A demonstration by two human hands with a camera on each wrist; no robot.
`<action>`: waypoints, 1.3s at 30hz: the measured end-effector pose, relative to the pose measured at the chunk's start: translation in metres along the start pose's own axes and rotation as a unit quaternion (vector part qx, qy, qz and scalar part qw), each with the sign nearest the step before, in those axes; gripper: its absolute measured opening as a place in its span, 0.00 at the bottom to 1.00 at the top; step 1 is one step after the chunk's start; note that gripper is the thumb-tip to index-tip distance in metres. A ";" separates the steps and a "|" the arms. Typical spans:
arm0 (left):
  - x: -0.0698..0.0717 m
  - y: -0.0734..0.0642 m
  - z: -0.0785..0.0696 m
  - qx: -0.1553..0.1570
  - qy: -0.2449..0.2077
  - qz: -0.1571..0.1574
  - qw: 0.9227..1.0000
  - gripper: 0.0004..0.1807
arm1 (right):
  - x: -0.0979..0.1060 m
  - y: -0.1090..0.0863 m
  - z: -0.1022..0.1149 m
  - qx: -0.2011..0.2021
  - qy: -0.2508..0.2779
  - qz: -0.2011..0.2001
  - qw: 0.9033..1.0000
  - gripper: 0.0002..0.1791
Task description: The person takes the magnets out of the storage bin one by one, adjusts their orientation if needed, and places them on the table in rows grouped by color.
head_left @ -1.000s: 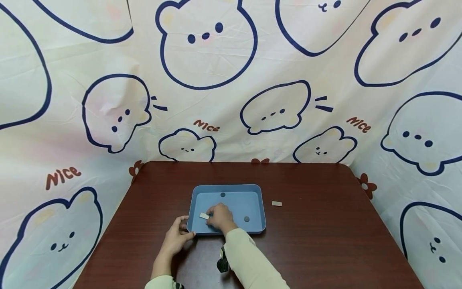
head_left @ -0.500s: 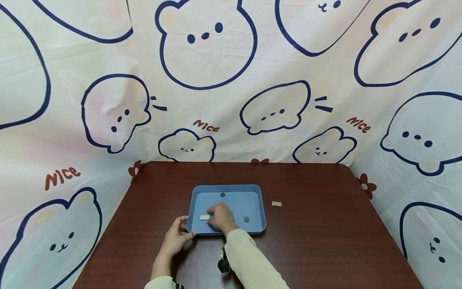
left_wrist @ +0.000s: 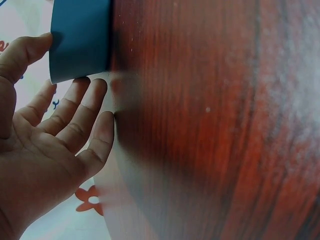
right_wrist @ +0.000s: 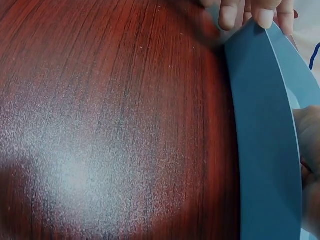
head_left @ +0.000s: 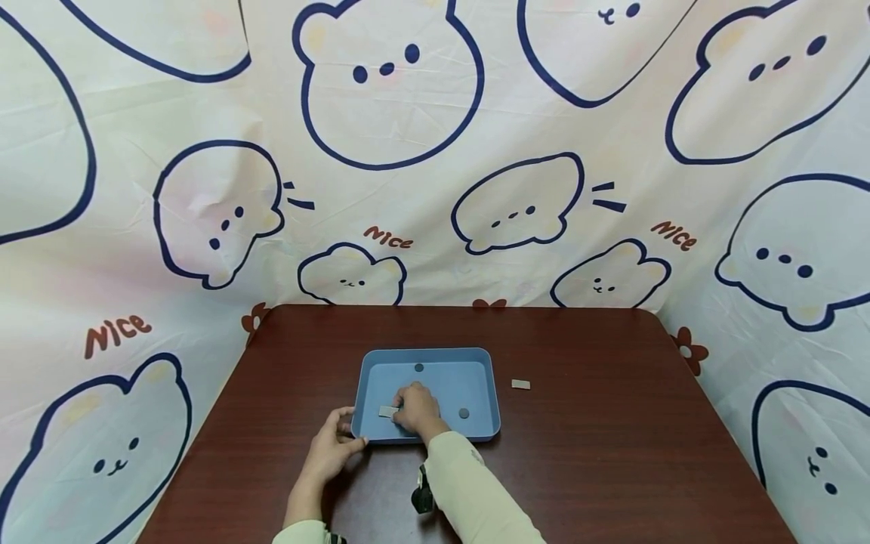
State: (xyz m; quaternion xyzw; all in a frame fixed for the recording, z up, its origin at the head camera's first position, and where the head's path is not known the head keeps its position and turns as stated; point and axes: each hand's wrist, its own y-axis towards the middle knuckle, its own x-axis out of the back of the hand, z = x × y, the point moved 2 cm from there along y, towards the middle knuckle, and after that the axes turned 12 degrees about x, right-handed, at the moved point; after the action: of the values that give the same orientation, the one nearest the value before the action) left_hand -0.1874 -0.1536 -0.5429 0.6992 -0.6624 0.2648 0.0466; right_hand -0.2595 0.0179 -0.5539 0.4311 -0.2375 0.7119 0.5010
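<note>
A blue rectangular tray (head_left: 476,389) lies on the table. My left hand (head_left: 331,451) holds its near left corner, thumb on the front wall and fingertips at the left side; the left wrist view shows these fingers spread and slightly bent. Inside the tray, my right hand (head_left: 417,409) has thumb and forefinger around the right end of a small pale rectangular piece (head_left: 387,412), which that hand partly covers. One small dark grey disc (head_left: 418,368) lies near the tray's back wall, another grey disc (head_left: 464,413) to the right of the hand. In the right wrist view the tray wall partly hides my right hand (right_wrist: 311,155).
A second pale rectangular piece (head_left: 520,384) lies on the brown wooden table (head_left: 598,438), right of the tray. A cloth (head_left: 435,204) printed with cartoon bears hangs behind and at both sides of the table. A black object (head_left: 422,495) is at the right cuff.
The pale piece turned from slanted to nearly level, then shifted slightly right and nearer with my right hand's fingers. My left hand and the tray stayed in place.
</note>
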 end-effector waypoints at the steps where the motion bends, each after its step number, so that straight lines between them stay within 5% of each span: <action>1: 0.000 0.000 0.000 0.000 -0.001 0.002 1.000 0.32 | 0.000 0.000 0.000 0.000 -0.001 0.002 1.000 0.08; 16: 0.000 -0.002 -0.001 0.001 0.000 0.000 1.000 0.31 | -0.002 -0.004 -0.001 -0.013 0.060 -0.045 0.997 0.09; 25: -0.001 -0.002 0.000 0.002 -0.003 -0.001 1.000 0.32 | 0.000 -0.005 -0.005 0.020 0.060 -0.008 0.998 0.05; 39: -0.001 -0.002 0.000 -0.002 -0.001 -0.005 1.000 0.31 | 0.008 -0.008 -0.011 0.112 0.210 -0.038 0.971 0.02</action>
State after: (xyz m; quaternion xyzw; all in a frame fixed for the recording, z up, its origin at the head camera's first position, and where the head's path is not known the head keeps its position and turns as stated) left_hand -0.1857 -0.1524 -0.5425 0.7026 -0.6597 0.2625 0.0484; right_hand -0.2575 0.0339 -0.5537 0.3339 -0.0294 0.7891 0.5148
